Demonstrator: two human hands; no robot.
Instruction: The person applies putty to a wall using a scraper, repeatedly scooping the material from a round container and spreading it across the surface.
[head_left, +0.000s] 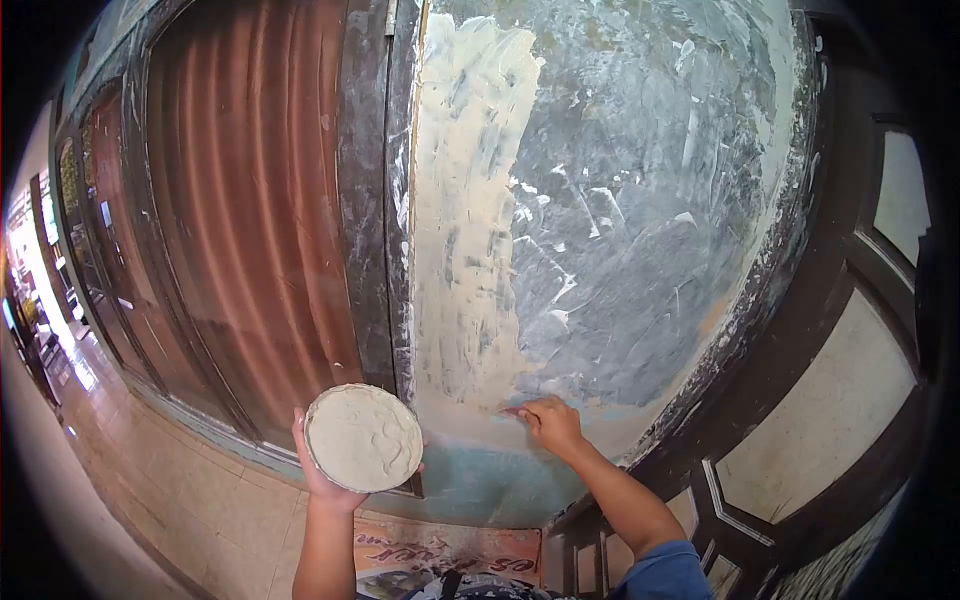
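Observation:
My left hand (318,478) is wrapped round the side and underside of a round tub of cream-coloured putty (364,440), held level in front of the window frame. The putty's surface is smeared and ridged. Low on the wall, my right hand (552,422) is closed on a small reddish tool, which looks like a putty knife (513,411); most of it is hidden by the fingers and edge-on. Its tip meets the wall (620,290) near the bottom of a cream putty strip (465,220). Grey, patchy surface with white streaks covers the wall to the right.
To the left are a dark-framed window (367,200) and a reddish-brown curtain (245,200). A dark panelled door (815,350) stands close on the right. Below lie a printed banner (500,545) and a tiled floor (215,480). The lower wall band (490,490) is blue-green.

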